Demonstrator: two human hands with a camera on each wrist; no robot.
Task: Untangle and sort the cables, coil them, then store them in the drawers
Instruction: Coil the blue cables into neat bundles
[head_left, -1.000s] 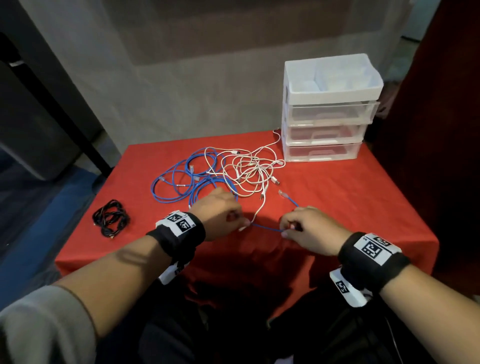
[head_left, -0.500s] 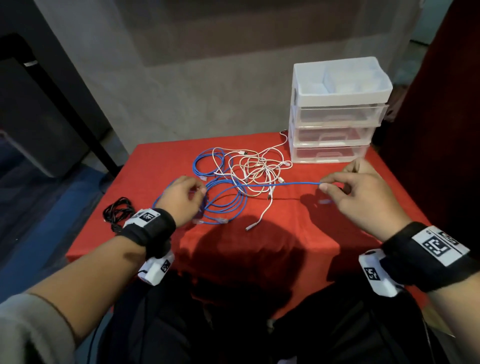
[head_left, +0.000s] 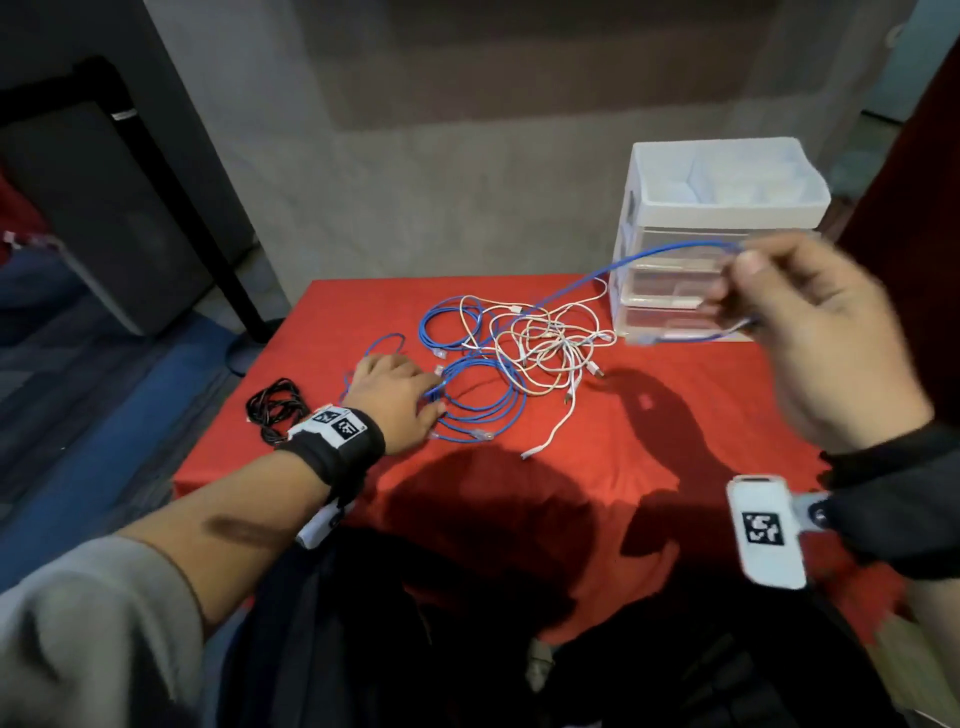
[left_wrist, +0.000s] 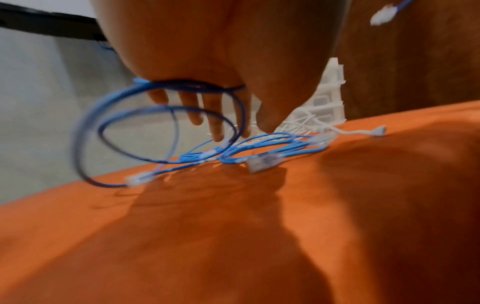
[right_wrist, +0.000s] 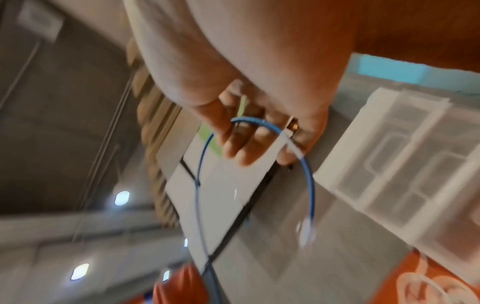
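Right hand (head_left: 826, 338) pinches a blue cable (head_left: 670, 253) raised before the drawers (head_left: 722, 208) at the table's (head_left: 675, 415) far right corner, while left hand (head_left: 392, 397) grips blue loops (head_left: 483, 400) mid-table.

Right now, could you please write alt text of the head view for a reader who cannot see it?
The right hand lifts one blue cable up from a tangle of blue and white cables on a red table, while the left hand rests on blue coils. A white drawer unit stands behind; a black cable bundle lies left.
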